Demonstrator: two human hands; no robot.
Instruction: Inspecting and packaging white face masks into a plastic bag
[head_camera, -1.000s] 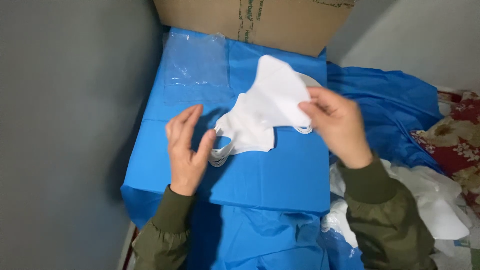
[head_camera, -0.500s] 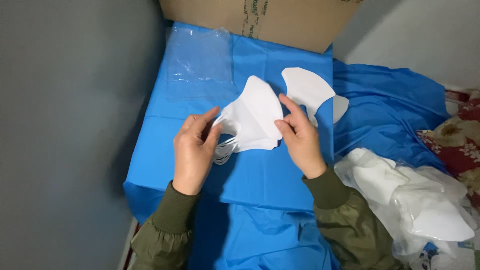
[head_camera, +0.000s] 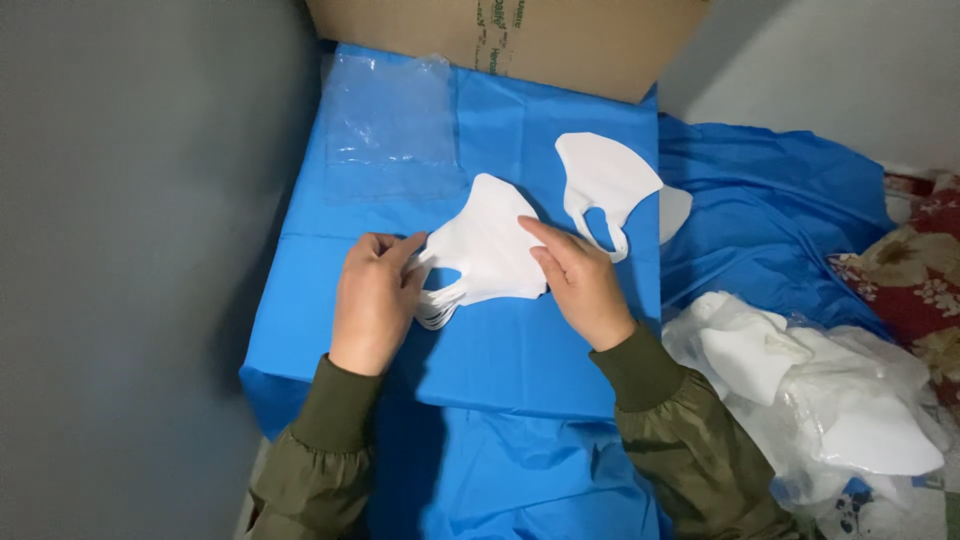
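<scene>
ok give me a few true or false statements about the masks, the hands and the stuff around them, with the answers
1. Both hands rest on a stack of white masks lying on the blue sheet. True: the left hand is at its left edge, the right hand on its right side.
2. A single white mask lies apart from the stack, farther from the person. True.
3. The clear plastic bag is stuffed with masks. False: it lies flat on the sheet and looks empty.
4. The cardboard box sits between the person's arms. False: it stands at the far edge of the sheet.
5. The sleeves are bright red. False: they are olive green.
</scene>
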